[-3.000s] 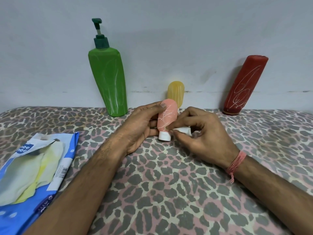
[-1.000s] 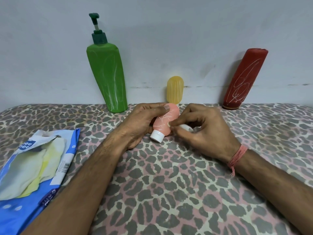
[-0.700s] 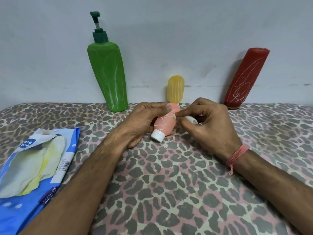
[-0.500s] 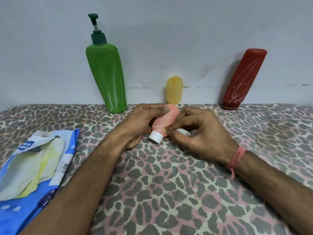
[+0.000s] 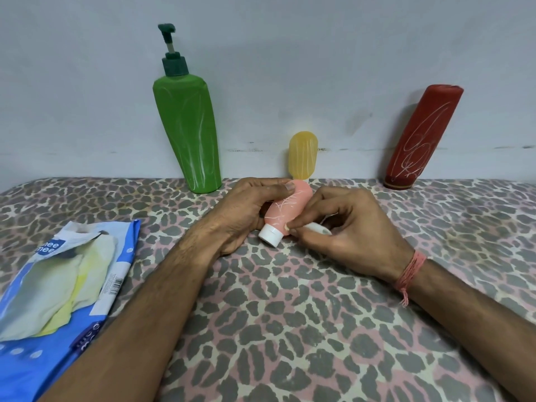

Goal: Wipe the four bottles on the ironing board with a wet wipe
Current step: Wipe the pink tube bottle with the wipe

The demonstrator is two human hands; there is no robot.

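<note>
Pink bottle (image 5: 285,211) tilted in L hand (image 5: 246,211) grip; R hand (image 5: 352,236) pinches wipe (image 5: 317,227).

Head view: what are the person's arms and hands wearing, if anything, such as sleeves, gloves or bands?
Both forearms are bare, with no sleeves in view, and neither hand wears a glove. The left hand shows no ring, watch or band. The right hand has a pink-red thread band wound several times round its wrist, with a short frayed end hanging down. No rings are visible.
</note>
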